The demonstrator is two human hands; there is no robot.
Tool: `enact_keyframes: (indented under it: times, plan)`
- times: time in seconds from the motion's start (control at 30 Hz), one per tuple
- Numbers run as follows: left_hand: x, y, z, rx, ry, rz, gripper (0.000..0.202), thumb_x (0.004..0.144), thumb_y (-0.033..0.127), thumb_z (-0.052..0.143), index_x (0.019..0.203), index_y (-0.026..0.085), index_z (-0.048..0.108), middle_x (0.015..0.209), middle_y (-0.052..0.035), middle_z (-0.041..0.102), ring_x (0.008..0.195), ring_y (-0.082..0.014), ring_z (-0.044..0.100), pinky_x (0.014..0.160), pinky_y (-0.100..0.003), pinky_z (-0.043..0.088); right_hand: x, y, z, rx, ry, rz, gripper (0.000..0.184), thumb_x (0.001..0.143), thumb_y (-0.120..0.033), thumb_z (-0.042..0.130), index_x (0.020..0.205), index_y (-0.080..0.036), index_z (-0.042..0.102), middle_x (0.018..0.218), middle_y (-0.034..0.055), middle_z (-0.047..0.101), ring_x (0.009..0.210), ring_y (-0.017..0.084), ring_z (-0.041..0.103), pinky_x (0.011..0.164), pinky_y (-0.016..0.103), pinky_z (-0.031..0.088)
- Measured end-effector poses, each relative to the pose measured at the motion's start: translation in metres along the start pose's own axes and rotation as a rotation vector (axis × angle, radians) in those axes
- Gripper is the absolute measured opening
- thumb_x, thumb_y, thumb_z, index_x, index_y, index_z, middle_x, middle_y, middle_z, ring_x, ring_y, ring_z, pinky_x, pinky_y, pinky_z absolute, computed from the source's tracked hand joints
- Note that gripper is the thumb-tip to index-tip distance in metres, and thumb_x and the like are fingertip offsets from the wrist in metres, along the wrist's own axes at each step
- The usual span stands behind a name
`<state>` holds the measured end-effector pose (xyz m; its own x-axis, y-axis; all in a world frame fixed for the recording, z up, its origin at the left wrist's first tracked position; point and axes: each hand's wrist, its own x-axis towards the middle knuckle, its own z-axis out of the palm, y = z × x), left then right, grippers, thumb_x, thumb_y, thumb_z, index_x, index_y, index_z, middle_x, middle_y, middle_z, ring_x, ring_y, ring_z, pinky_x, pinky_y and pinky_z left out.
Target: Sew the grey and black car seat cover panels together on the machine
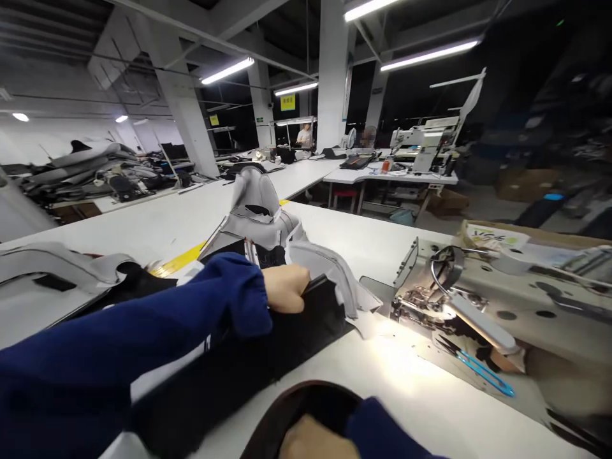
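My left hand, in a blue sleeve, is closed on the upper edge of a long black fabric panel that slants across the white table. Low in the view, my right hand is curled and blurred against a dark curved piece with a brownish rim; its fingertips are hidden. Just beyond the left hand lies a pile of grey padded fabric pieces. One curved grey piece reaches right, touching the black panel.
At right stands a sewing machine with a lit lamp. Blue-handled thread snips lie beside it. More grey pieces lie at left on the white table. A person is far back.
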<state>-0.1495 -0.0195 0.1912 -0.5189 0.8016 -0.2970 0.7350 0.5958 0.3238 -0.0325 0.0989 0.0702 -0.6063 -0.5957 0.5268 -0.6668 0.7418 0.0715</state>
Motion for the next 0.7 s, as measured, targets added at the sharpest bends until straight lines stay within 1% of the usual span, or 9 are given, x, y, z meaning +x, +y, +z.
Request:
enact_keyframes:
  times: [0.1,0.2,0.3,0.43,0.5,0.6,0.63,0.67,0.7]
  plan:
    - [-0.033,0.02,-0.013,0.237,0.032,0.039,0.013,0.059,0.008,0.053,0.066,0.012,0.063,0.057,-0.0042,0.055,0.052,-0.0157,0.05,0.049,-0.025,0.038,0.003,-0.01,-0.035,0.049,0.09,-0.068,0.032,0.093,-0.029,0.052,0.125,-0.025,0.055,0.116,0.0043,0.063,0.108,0.019,0.056,0.095,0.04,0.046]
    - [-0.057,0.033,-0.02,0.153,0.171,0.078,0.012,0.066,0.009,0.05,0.071,0.012,0.061,0.059,-0.0026,0.055,0.054,-0.0132,0.05,0.05,-0.023,0.036,0.024,0.007,-0.061,-0.036,0.267,-0.188,0.046,0.089,-0.019,0.056,0.134,-0.027,0.049,0.12,-0.0001,0.064,0.119,0.021,0.047,0.104,0.044,0.036]
    - [-0.08,0.026,-0.02,-0.071,0.313,0.083,0.011,0.071,0.01,0.045,0.071,0.012,0.056,0.058,0.0022,0.05,0.053,-0.0084,0.045,0.05,-0.018,0.034,0.045,0.023,-0.066,-0.179,0.405,-0.354,0.047,0.087,-0.021,0.06,0.132,-0.029,0.051,0.129,-0.0027,0.058,0.126,0.023,0.04,0.105,0.044,0.034]
    - [-0.103,0.006,-0.002,-0.331,0.308,0.048,0.01,0.075,0.017,0.051,0.069,0.011,0.055,0.06,0.004,0.049,0.056,-0.0068,0.043,0.05,-0.016,0.032,0.06,0.012,-0.06,-0.215,0.515,-0.55,0.032,0.089,-0.026,0.058,0.12,-0.03,0.058,0.124,-0.0045,0.059,0.126,0.02,0.04,0.111,0.047,0.026]
    - [-0.114,-0.002,0.018,-0.549,0.266,0.033,0.011,0.075,0.019,0.054,0.072,0.01,0.058,0.065,0.0026,0.052,0.06,-0.0081,0.047,0.053,-0.016,0.036,0.061,-0.003,-0.058,-0.18,0.475,-0.567,0.031,0.09,-0.025,0.055,0.121,-0.028,0.057,0.123,-0.0018,0.058,0.124,0.022,0.042,0.106,0.049,0.031]
    - [-0.136,-0.007,0.071,-0.98,0.253,0.065,0.025,0.078,0.025,0.058,0.095,0.009,0.065,0.086,-0.0048,0.062,0.082,-0.0163,0.058,0.074,-0.024,0.049,0.055,-0.018,-0.05,-0.178,0.287,-0.474,0.036,0.091,-0.022,0.05,0.127,-0.022,0.052,0.119,0.0064,0.06,0.1,0.021,0.056,0.079,0.04,0.045]
    - [-0.143,-0.005,0.095,-1.11,0.322,0.06,0.036,0.078,0.028,0.061,0.108,0.01,0.063,0.096,-0.0082,0.062,0.092,-0.0204,0.059,0.083,-0.029,0.05,0.053,-0.018,-0.045,-0.206,0.212,-0.439,0.034,0.092,-0.021,0.048,0.125,-0.018,0.053,0.11,0.0086,0.063,0.087,0.019,0.058,0.07,0.036,0.044]
    - [-0.15,-0.001,0.12,-1.205,0.441,0.041,0.046,0.079,0.03,0.062,0.121,0.012,0.058,0.107,-0.0104,0.061,0.103,-0.0235,0.058,0.092,-0.033,0.048,0.053,-0.014,-0.039,-0.242,0.139,-0.416,0.029,0.091,-0.018,0.047,0.118,-0.014,0.057,0.096,0.0088,0.065,0.076,0.017,0.057,0.064,0.035,0.042]
    - [-0.154,0.004,0.146,-1.22,0.615,0.003,0.05,0.081,0.031,0.061,0.129,0.017,0.052,0.115,-0.0107,0.059,0.113,-0.0244,0.055,0.098,-0.036,0.046,0.055,-0.008,-0.033,-0.279,0.078,-0.405,0.022,0.09,-0.015,0.046,0.105,-0.011,0.061,0.08,0.0071,0.064,0.067,0.016,0.054,0.061,0.034,0.04]
